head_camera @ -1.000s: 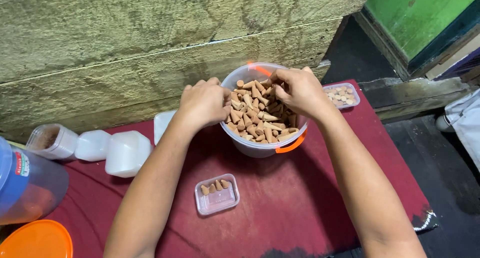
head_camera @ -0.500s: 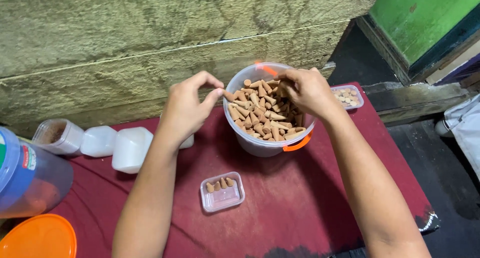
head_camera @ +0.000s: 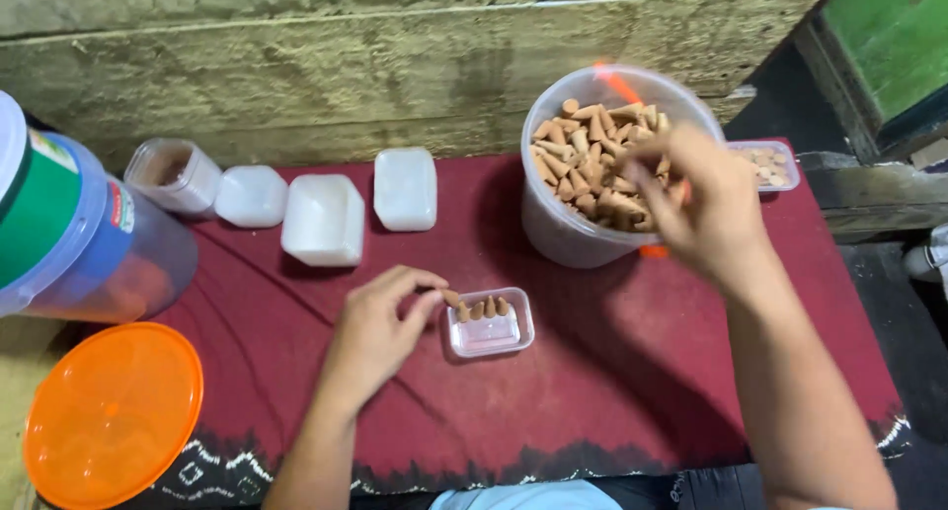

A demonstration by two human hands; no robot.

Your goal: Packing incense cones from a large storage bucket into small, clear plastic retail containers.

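Two hands working: left hand [head_camera: 380, 322] pinches a brown cone [head_camera: 451, 298] at the edge of the small clear tray [head_camera: 491, 324] on the red cloth [head_camera: 612, 372]. Right hand [head_camera: 701, 209], blurred, over the cone bucket [head_camera: 583, 169]; grip unclear.

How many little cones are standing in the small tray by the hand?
4 cones show, in a row along the far edge of the small clear tray. The left hand is placing the leftmost at the corner. Its fingers may hide more.
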